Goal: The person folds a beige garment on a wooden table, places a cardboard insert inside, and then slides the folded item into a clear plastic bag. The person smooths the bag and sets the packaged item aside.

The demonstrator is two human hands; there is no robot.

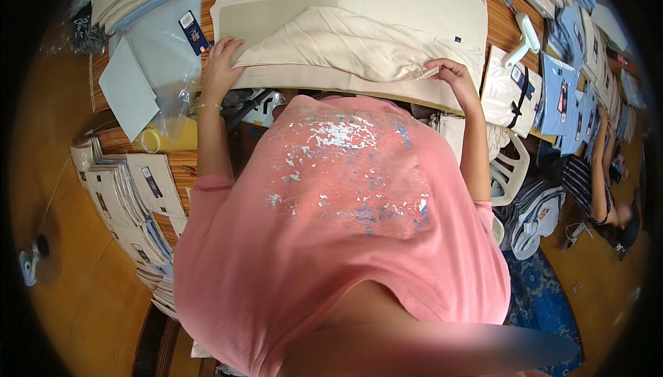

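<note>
Left hand (219, 66) flat on cream garment (345, 39); wooden table (498, 26); orange floor (76, 294)

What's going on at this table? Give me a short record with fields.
Surface: wooden table
Main item: cream garment, laid flat and partly folded
Left hand: flat on the garment's left edge
Right hand: pinching the folded cloth at its right end
Left of garment: clear plastic bag, dark blue tag
Right of garment: white lint roller
Lower left: stacks of packed garments

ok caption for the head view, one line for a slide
Person in a pink shirt folds a cream garment on a wooden table, left hand and right hand pressing its edges.
</note>
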